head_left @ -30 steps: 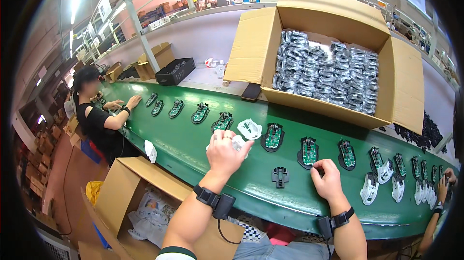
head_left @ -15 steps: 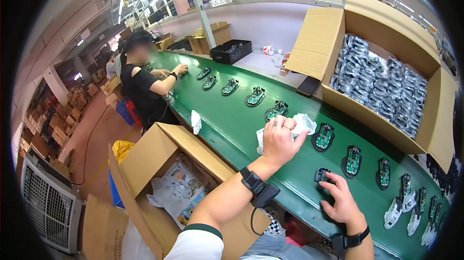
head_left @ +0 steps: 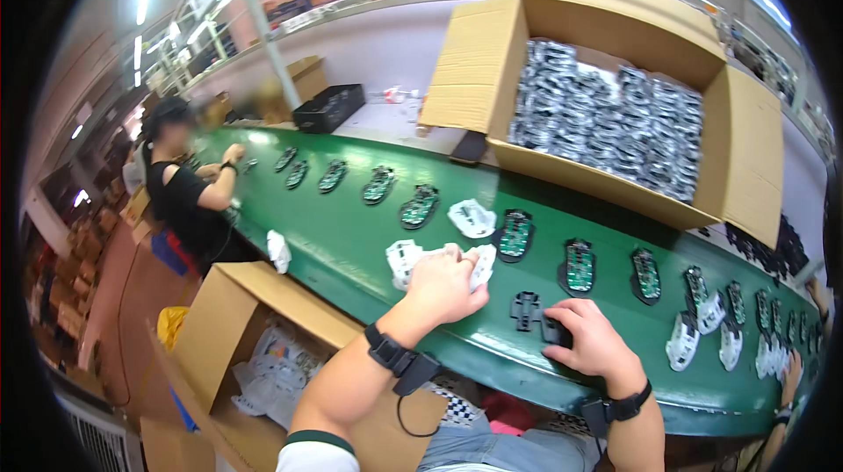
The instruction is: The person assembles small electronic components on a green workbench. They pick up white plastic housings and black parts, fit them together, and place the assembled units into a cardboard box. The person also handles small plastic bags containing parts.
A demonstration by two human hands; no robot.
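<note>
Closer to the black bracket (head_left: 526, 311) than a second ago, the left hand (head_left: 446, 286) curls over white shells (head_left: 402, 263) left of it, grip hidden. Right of it, the right hand (head_left: 590, 336) pinches a dark piece (head_left: 553, 331), fingers slightly parted. Beyond it, circuit boards (head_left: 515, 235) line the green worktop (head_left: 342, 252).

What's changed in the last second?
The right hand moved left and now holds a dark part beside the bracket. The left hand shifted toward the near edge of the green surface; white shells now show at both sides of the hand. The bracket, boards and carton stayed.
</note>
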